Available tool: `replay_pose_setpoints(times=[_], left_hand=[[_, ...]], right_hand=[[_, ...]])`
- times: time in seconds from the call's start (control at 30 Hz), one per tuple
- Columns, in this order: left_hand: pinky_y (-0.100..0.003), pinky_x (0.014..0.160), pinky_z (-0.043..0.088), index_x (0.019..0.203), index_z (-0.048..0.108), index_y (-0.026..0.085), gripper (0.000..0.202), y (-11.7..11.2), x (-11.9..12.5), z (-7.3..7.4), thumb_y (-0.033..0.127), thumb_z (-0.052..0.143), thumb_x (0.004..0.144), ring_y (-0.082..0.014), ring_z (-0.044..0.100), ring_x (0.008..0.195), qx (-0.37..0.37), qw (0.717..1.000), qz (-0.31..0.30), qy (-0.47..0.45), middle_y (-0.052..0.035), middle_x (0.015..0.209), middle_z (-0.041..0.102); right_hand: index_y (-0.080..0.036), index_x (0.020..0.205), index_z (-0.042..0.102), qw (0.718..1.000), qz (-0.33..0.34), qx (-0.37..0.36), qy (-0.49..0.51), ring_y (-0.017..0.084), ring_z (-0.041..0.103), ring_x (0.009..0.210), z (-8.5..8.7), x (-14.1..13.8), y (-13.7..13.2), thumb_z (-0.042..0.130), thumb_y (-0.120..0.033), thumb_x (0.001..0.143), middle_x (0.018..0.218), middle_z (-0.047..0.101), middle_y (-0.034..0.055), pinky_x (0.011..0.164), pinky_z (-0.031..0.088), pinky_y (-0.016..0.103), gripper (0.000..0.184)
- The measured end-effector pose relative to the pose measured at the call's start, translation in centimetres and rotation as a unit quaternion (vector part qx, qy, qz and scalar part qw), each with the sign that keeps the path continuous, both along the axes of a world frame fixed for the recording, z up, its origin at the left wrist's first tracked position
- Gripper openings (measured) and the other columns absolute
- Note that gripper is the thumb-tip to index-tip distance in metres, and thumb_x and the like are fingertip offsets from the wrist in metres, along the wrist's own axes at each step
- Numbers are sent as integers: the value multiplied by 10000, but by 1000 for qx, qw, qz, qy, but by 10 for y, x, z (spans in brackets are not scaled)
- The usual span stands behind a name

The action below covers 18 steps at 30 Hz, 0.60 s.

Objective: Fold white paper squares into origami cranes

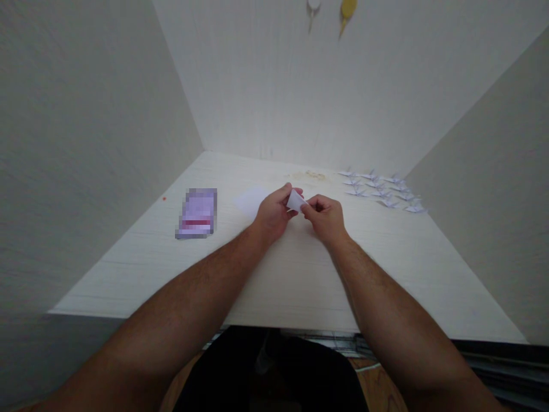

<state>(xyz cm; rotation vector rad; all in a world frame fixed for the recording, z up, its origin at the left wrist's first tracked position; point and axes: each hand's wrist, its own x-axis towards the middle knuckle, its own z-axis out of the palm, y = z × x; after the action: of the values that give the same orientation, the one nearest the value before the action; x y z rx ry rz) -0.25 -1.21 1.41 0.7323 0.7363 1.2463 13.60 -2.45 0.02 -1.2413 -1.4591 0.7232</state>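
A small piece of folded white paper (295,201) is held up between my two hands, just above the middle of the table. My left hand (274,213) grips its left side, with the thumb on top and fingers behind. On the right, my right hand (325,216) pinches the lower right corner between thumb and fingers. The finer creases are too small to make out. A flat sheet of white paper (249,201) lies on the table just left of my left hand, partly covered by it.
Several folded paper cranes (377,186) stand in rows at the back right of the white table (291,286). A blurred purple packet (198,209) lies at the left. Walls enclose three sides; two hooks, white (314,4) and yellow (348,8), are on the back wall.
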Motion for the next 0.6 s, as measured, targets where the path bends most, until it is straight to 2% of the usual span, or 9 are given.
replay_pose_setpoints(times=[0.1, 0.2, 0.43, 0.5, 0.6], left_hand=[[-271, 674, 415, 768, 675, 161, 219, -1, 2, -5, 174, 817, 601, -126, 571, 701, 34, 999, -16, 25, -4, 745, 635], [-274, 667, 397, 703, 663, 144, 203, -1, 4, -8, 103, 798, 557, -116, 557, 659, 38, 998, -29, 34, -1, 676, 617], [-286, 681, 410, 692, 671, 141, 112, 1, 3, -5, 127, 770, 641, -132, 569, 693, 0, 999, -34, 16, -25, 714, 623], [-295, 679, 428, 684, 658, 148, 122, 1, 2, -4, 202, 764, 713, -139, 564, 681, -11, 999, -31, 6, -27, 709, 609], [-302, 662, 448, 681, 646, 151, 240, 2, 0, -3, 343, 736, 794, -144, 556, 662, -16, 1000, -20, 4, -35, 702, 598]], right_hand=[[-196, 637, 651, 1000, 6, 8, 1, 103, 450, 515, -1, 0, 0, 697, -382, 738, 556, 591, -21, 510, 334, 253, 216], [-192, 633, 654, 1000, 15, 15, -2, 102, 450, 525, -2, 0, 1, 702, -399, 743, 561, 592, -17, 515, 331, 253, 240], [-195, 637, 652, 1000, 25, 16, -2, 96, 420, 524, -3, 1, 1, 715, -428, 760, 547, 556, -34, 518, 310, 255, 271], [-196, 645, 658, 999, 31, 14, 2, 97, 430, 527, -2, 1, 0, 709, -395, 755, 558, 565, -35, 527, 322, 256, 233], [-193, 648, 657, 999, 34, 10, 7, 97, 440, 527, 0, 0, 0, 703, -351, 736, 565, 571, -34, 533, 333, 256, 186]])
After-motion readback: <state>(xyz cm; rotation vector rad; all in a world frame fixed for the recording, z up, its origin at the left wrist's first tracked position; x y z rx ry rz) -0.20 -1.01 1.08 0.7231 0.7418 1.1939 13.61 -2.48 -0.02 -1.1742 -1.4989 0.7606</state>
